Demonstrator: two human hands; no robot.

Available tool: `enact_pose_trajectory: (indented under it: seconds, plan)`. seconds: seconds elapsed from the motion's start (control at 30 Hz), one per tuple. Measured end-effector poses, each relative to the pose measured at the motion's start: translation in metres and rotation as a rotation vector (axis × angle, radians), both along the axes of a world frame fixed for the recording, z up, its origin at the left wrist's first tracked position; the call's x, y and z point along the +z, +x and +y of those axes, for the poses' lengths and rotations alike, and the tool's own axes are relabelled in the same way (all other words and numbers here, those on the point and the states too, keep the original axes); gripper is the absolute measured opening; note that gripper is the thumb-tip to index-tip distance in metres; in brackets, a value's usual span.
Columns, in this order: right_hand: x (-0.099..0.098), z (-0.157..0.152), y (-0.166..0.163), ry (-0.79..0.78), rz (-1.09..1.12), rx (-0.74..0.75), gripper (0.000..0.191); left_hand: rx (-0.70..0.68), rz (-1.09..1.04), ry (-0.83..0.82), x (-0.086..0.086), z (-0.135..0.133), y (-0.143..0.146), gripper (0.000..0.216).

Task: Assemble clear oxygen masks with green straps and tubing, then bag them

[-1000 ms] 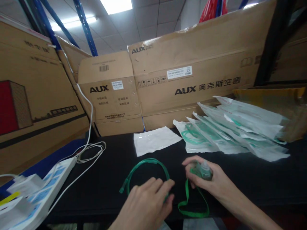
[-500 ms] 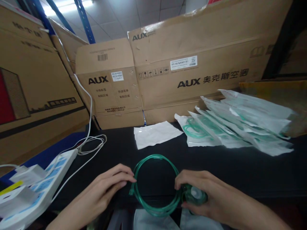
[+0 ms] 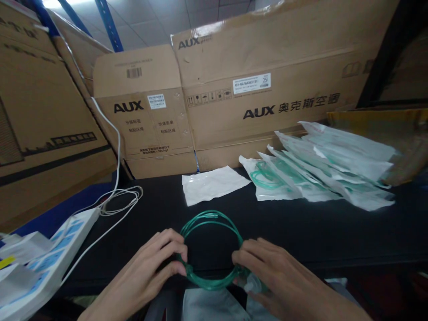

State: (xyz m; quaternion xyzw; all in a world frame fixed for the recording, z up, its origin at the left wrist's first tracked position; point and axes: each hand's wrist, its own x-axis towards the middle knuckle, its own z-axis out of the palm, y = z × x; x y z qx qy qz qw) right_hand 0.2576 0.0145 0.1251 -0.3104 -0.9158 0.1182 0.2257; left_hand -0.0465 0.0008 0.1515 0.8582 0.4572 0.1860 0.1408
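Observation:
A coil of green tubing (image 3: 211,223) lies on the black table (image 3: 301,232) at its front edge. My left hand (image 3: 152,267) pinches the coil's left side between thumb and fingers. On the coil's right side my right hand (image 3: 270,278) is closed around the tubing, with a clear plastic mask piece (image 3: 253,284) under its fingers. An empty white pouch (image 3: 212,183) lies flat just beyond the coil.
A fanned stack of sealed pouches with green tubing (image 3: 321,167) lies at the right back. AUX cardboard boxes (image 3: 261,84) wall off the rear and left. A white power strip (image 3: 50,261) with white cables (image 3: 117,203) sits at the left. More white packaging (image 3: 214,305) lies below the table's edge.
The view has dipped slightly. My left hand has closed onto the coil's left side. My right hand has drawn nearer with the mask piece, and the coil looks tighter.

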Motion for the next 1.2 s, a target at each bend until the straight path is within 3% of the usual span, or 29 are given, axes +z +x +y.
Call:
enact_pose_trajectory:
  seconds: [0.17, 0.33, 0.43, 0.53, 0.67, 0.8, 0.87, 1.1, 1.2]
  plan:
    - [-0.003, 0.000, -0.020, -0.044, 0.053, -0.045, 0.043, 0.078, 0.007, 0.125, -0.013, 0.000, 0.034, 0.012]
    - [0.001, 0.000, -0.024, -0.123, 0.123, 0.001, 0.037, 0.189, -0.031, 0.289, -0.017, 0.016, 0.047, 0.023]
    - [0.003, 0.005, -0.015, -0.141, 0.196, 0.001, 0.030, 0.202, -0.050, 0.181, -0.015, 0.024, 0.040, 0.025]
    - [0.001, 0.012, -0.007, -0.137, 0.240, -0.003, 0.037, 0.232, -0.085, 0.086, -0.014, 0.028, 0.033, 0.023]
    - [-0.001, 0.014, -0.008, -0.121, 0.197, -0.003, 0.037, 0.296, -0.182, 0.067, -0.011, 0.035, 0.032, 0.046]
    - [0.001, 0.013, -0.010, -0.116, 0.170, 0.028, 0.034, 0.358, -0.158, 0.063, -0.006, 0.054, 0.036, 0.030]
    - [0.001, 0.013, -0.009, -0.124, 0.151, 0.048, 0.035, 0.392, -0.114, 0.068, -0.006, 0.065, 0.036, 0.037]
    - [0.003, 0.015, 0.007, -0.154, 0.194, 0.023, 0.038, 0.276, -0.009, -0.013, 0.000, 0.081, 0.036, 0.047]
    - [0.007, 0.017, 0.011, -0.163, 0.182, -0.010, 0.036, 0.233, 0.024, -0.027, 0.008, 0.084, 0.041, 0.041]
